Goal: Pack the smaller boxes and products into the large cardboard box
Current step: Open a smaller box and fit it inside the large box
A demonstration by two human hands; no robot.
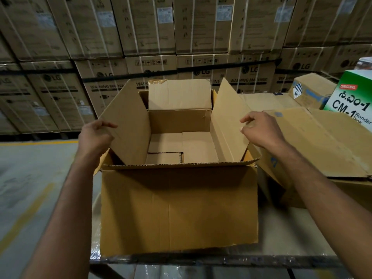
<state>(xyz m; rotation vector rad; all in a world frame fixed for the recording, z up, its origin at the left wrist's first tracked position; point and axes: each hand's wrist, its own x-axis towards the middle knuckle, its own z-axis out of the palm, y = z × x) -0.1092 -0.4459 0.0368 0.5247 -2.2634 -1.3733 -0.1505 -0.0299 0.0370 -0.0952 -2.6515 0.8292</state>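
A large brown cardboard box (179, 208) stands open in front of me on a wrapped surface. Its inside holds only the bottom flaps. My left hand (95, 135) grips the outer edge of the left side flap (130, 125). My right hand (259, 129) pinches the top edge of the right side flap (229, 117). Both side flaps stand up, and the far flap (179, 95) is upright too. At the far right stand a green and white "CM-1 Wonder Tape" box (352, 99) and a small brown carton (311, 93) with a hazard diamond.
A flattened cardboard sheet (326, 146) lies to the right over another carton. Stacked washing-machine cartons (181, 37) form a wall behind. Grey floor with yellow lines (30, 198) lies to the left, below the work surface.
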